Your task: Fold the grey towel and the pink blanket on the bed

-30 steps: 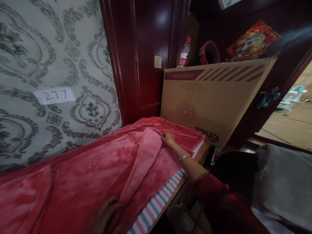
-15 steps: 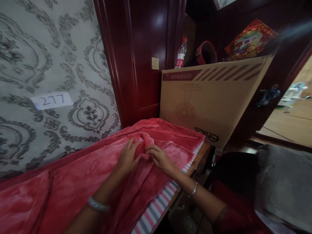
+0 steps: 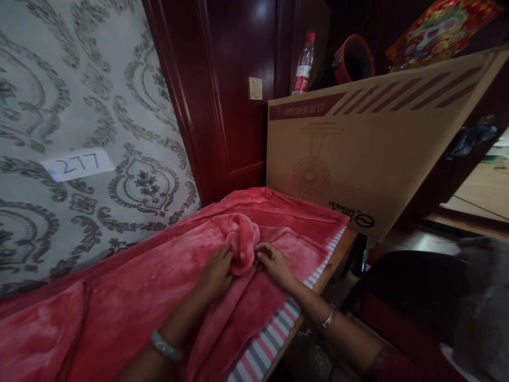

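Observation:
A plush pinkish-red blanket (image 3: 151, 286) lies spread over a narrow surface. In its middle part the cloth is bunched into a thick, rounded fold (image 3: 243, 241) that stands up from the rest. My left hand (image 3: 218, 273) grips the left side of this fold, its fingertips partly sunk in the cloth. At the fold's right side, my right hand (image 3: 275, 264) has its thumb and fingers pinched on the blanket's fabric. Beneath the blanket, a striped pink, grey and white cloth (image 3: 258, 347) shows along the right edge.
A large cardboard box (image 3: 369, 154) stands past the blanket's far end, with a plastic bottle (image 3: 303, 66) behind its top edge. A patterned wall (image 3: 91, 212) borders the left. A dark chair (image 3: 409, 281) is at right, beside the wooden edge (image 3: 338, 252).
The fold between my hands has become larger and rounder. My left hand has moved slightly down and right, and my right hand slightly right. The view has shifted a little.

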Action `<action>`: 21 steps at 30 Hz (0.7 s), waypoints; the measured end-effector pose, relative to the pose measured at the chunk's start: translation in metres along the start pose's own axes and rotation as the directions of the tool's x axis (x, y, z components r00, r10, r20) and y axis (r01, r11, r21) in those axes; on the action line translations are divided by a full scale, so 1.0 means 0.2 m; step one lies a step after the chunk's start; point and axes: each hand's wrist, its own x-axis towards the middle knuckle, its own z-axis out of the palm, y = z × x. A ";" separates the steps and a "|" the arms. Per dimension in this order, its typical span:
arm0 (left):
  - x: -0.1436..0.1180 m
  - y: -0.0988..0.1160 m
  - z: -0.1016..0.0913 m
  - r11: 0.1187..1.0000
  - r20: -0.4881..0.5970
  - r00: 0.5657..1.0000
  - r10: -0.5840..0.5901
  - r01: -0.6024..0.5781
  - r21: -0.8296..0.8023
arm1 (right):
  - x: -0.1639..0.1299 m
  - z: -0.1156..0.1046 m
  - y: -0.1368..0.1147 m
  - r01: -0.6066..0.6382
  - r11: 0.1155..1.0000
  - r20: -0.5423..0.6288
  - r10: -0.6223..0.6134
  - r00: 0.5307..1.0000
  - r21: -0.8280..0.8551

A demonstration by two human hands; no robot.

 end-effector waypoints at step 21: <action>0.46 0.41 -0.86 0.939 -0.356 0.914 -0.193 0.067 -0.337 | 0.37 0.23 -0.13 0.156 0.980 0.613 -0.050 0.788 -0.121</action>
